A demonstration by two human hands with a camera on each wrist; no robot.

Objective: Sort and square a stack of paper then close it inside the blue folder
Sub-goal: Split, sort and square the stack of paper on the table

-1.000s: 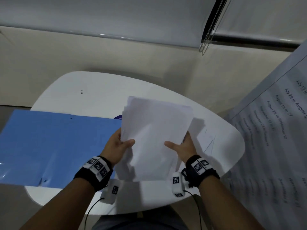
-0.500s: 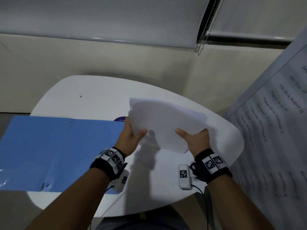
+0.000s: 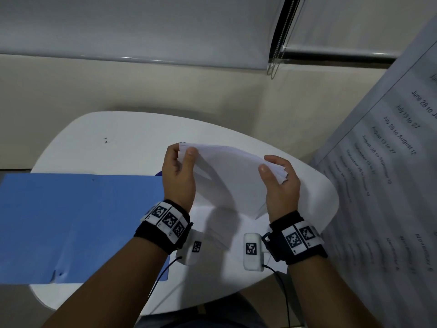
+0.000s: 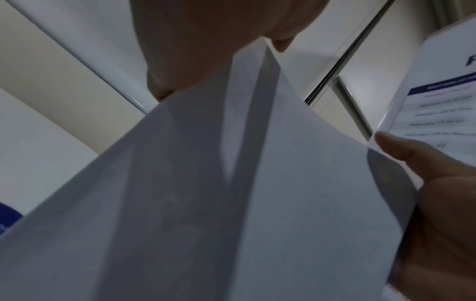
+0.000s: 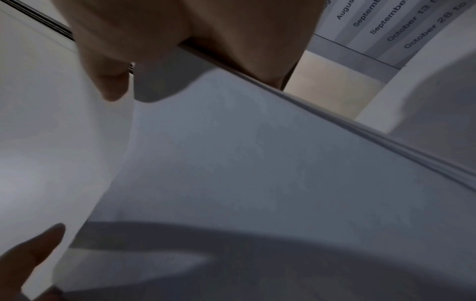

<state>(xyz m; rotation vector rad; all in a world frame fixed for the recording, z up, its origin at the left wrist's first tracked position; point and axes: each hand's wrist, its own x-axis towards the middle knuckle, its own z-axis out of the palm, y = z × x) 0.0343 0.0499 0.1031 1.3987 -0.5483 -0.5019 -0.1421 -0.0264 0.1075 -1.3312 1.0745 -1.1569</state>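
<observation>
Head view: a stack of paper is held in the centre of the frame, above the white desk. The sheets are plain white, bowed upward in an arch between the two hands, and fanned unevenly at the right end, where staggered corners are seen. The left hand is closed on the stack's left end, thumb on the near face and fingers behind. The right hand is closed on the right end in the same manner. The blue folder is laid open and flat at the left of the frame, on the desk and overhanging its left edge; its left part is cut off by the frame edge.

In the left wrist view the stack of paper fills most of the picture, creased by shadow, and the pinching thumb is partly seen at the top. In the right wrist view the layered sheet edges are seen as thin lines running toward the right edge of the frame. Whether the stack's lower edge touches the desk cannot be told. A printed poster of date ranges stands at the right, its lower lines too blurred to be read.
</observation>
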